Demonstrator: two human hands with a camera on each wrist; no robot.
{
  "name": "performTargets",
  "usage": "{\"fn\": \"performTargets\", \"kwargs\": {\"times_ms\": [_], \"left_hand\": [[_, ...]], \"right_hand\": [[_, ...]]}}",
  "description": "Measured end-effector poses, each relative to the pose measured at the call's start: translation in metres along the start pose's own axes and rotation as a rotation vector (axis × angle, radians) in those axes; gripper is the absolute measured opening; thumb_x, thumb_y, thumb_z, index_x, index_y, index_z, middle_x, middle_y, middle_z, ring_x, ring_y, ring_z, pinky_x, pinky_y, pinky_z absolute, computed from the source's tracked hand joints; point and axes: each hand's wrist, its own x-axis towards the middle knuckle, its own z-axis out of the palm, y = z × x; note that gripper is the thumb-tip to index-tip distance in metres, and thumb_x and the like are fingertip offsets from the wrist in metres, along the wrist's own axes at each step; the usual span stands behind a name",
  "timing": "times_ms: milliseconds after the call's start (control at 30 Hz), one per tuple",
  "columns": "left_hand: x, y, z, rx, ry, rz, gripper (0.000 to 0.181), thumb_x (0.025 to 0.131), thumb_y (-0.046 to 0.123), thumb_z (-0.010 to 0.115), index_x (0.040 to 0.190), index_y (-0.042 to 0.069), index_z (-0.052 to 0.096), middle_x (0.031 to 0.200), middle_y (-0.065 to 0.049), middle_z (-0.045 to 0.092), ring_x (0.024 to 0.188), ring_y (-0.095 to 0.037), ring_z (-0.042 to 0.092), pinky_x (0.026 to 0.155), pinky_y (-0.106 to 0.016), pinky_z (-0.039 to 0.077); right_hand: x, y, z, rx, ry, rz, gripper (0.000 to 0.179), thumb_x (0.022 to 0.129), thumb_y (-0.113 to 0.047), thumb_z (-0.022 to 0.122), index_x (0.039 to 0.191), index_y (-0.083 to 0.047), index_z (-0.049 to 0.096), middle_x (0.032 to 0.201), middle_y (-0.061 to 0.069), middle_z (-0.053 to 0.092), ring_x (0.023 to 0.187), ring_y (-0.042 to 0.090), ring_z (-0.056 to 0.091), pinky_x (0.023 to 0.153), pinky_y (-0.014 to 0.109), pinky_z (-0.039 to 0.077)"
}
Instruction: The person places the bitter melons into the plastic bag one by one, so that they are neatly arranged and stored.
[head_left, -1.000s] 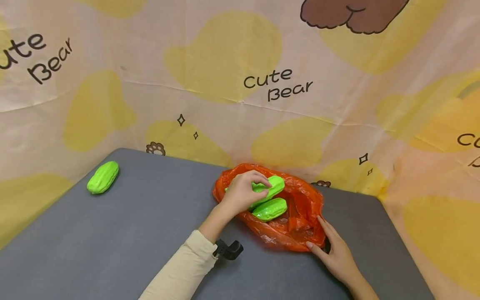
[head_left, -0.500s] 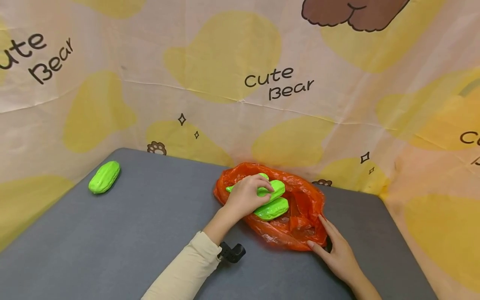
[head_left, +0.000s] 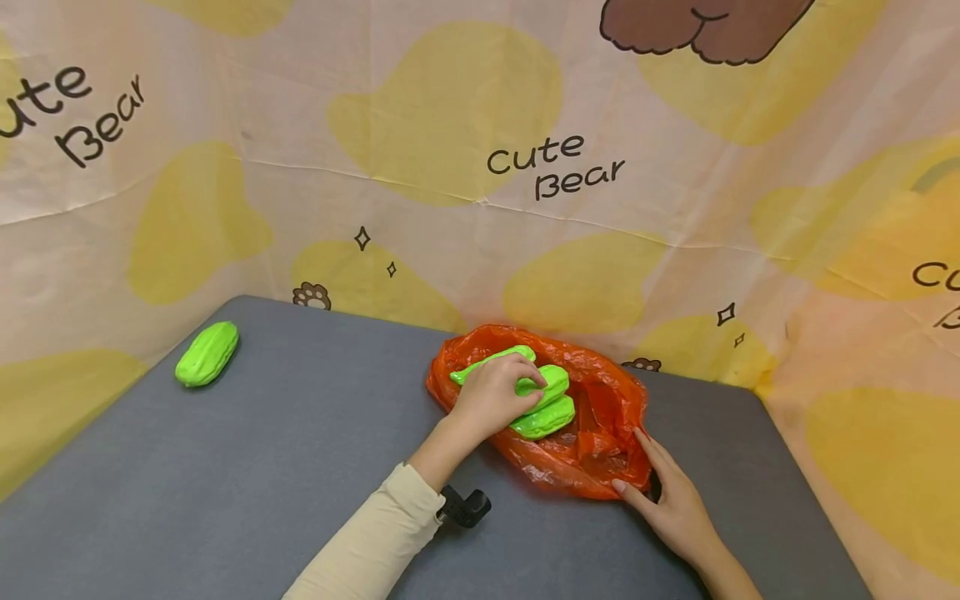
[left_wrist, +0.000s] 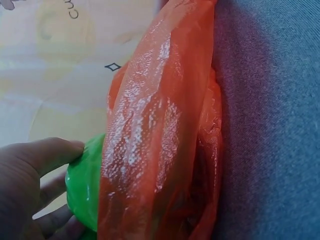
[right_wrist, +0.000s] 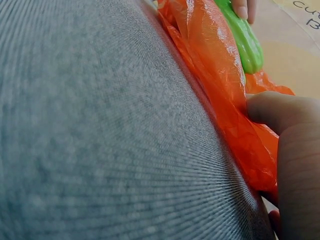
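A red plastic bag (head_left: 600, 479) lies with its mouth spread wide. Three bright green, ridged bitter melons are inside: a back one (head_left: 517, 354), a middle one (head_left: 555, 380) and a front one (head_left: 546, 419). My left hand (head_left: 491, 396) reaches over the bag's left rim and grips the middle bitter melon, thumb and curled fingers around it. In the left wrist view, a green bitter melon (left_wrist: 86, 185) shows between thumb and fingers beside the bag wall. My right hand (head_left: 678, 504) holds the bag's right rim; its thumb (right_wrist: 272, 111) presses on the red plastic.
Another green bitter melon (head_left: 207, 354) lies on the grey table (head_left: 300, 450) near its far left corner. A patterned cloth backdrop (head_left: 420, 125) rises right behind the table's edges. A black wrist camera (head_left: 465, 507) sits on my left wrist.
My left hand has shifted slightly right and down, bringing the middle bitter melon lower among the others. More of the back bitter melon now shows. My right hand stays on the rim.
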Motion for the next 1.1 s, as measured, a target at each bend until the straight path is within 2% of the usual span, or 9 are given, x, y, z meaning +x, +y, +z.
{"fn": "performTargets", "kwargs": {"times_ms": [233, 667, 1100], "left_hand": [[0.0000, -0.0013, -0.0021, 0.051, -0.018, 0.023, 0.015, 0.089, 0.028, 0.077, 0.103, 0.027, 0.080, 0.103, 0.010, 0.074, 0.092, -0.012, 0.071, 0.069, -0.028, 0.054], [0.0006, -0.0024, -0.0045, 0.091, -0.015, 0.045, 0.014, 0.090, 0.027, 0.076, 0.103, 0.026, 0.080, 0.105, 0.009, 0.074, 0.091, -0.011, 0.071, 0.065, -0.027, 0.053], [0.0003, -0.0026, -0.0046, 0.096, -0.014, 0.045, 0.013, 0.091, 0.027, 0.076, 0.103, 0.026, 0.080, 0.105, 0.010, 0.074, 0.092, -0.011, 0.071, 0.065, -0.026, 0.054]], "right_hand": [[0.0000, 0.0008, 0.0009, 0.007, 0.005, -0.012, 0.082, 0.091, -0.039, 0.074, 0.158, -0.011, 0.035, 0.157, 0.027, 0.039, 0.142, 0.050, 0.039, 0.105, 0.073, 0.035], [0.0008, -0.0004, 0.0000, -0.002, 0.002, -0.007, 0.082, 0.091, -0.040, 0.074, 0.158, -0.012, 0.036, 0.157, 0.026, 0.039, 0.142, 0.050, 0.040, 0.105, 0.074, 0.035], [0.0003, -0.0025, -0.0002, -0.006, -0.002, 0.003, 0.083, 0.091, -0.040, 0.074, 0.158, -0.012, 0.035, 0.158, 0.026, 0.038, 0.142, 0.049, 0.040, 0.105, 0.074, 0.035]]}}
